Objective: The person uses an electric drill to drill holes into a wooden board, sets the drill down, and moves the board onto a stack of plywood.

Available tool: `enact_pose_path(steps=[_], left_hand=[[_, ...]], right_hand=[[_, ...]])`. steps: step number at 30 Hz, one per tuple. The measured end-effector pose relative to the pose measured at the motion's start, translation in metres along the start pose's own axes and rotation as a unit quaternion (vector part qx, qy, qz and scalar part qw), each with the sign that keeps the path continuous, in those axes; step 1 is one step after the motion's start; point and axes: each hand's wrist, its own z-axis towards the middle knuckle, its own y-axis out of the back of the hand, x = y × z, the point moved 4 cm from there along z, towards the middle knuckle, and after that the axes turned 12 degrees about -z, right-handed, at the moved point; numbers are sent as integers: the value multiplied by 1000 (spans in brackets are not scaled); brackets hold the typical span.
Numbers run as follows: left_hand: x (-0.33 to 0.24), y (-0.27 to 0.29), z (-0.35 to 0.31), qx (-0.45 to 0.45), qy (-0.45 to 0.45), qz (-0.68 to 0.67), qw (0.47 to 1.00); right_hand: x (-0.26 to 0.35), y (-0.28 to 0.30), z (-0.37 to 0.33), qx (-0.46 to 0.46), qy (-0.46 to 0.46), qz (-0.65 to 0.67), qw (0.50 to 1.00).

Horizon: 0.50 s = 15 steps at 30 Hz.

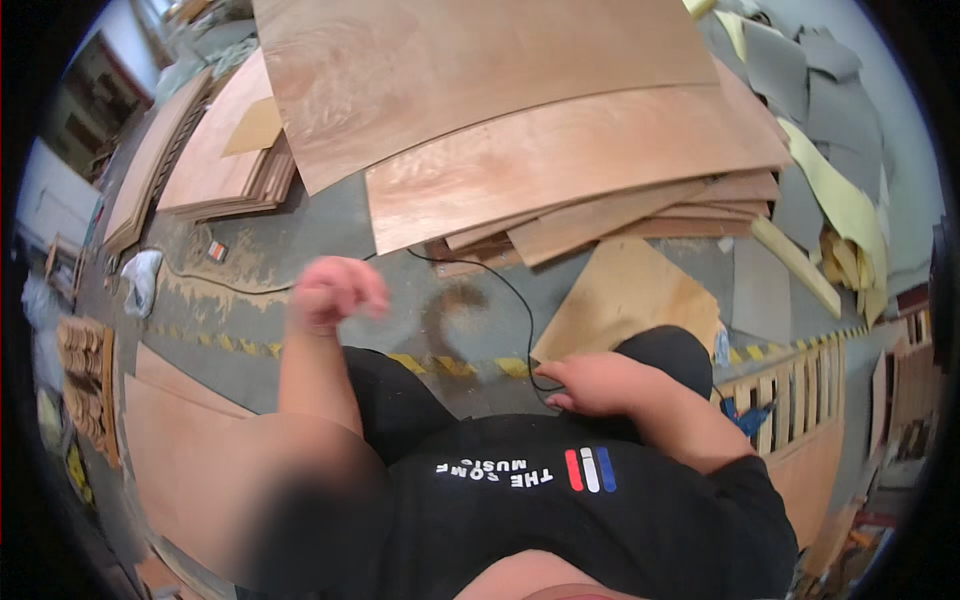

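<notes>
My left hand [338, 292] is raised over the floor to the left of my knees, its fingers bent and smeared by motion. I see nothing in it, but the blur hides how far the fingers are closed. My right hand [592, 384] rests low by my right thigh, finger and thumb drawn together on a black cable [527, 310]. The cable curves from under the stacked boards down to those fingertips. Just beyond this hand a loose plywood sheet [630, 300] lies on the floor. A large plywood board [490, 70] overlaps the stack in front of me.
Plywood stacks [225, 180] stand at the far left. Grey and yellow foam sheets [830, 180] pile up on the right. Near my right elbow are a slatted wooden frame [800, 390] and a blue tool [748, 415]. Yellow-black tape [405, 362] crosses the floor.
</notes>
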Motion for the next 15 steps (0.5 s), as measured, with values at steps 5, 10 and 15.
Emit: enact_pose_path(steps=[5, 10, 15], left_hand=[[-42, 84, -67, -165, -281, -218, 920], [-25, 171, -127, -390, -265, -207, 857], [16, 221, -139, -602, -92, -175, 774]], right_hand=[[-3, -5, 0, -18, 14, -7, 1000], [-2, -8, -1, -45, 30, -6, 999], [-2, -5, 0, -24, 11, 5, 1000]])
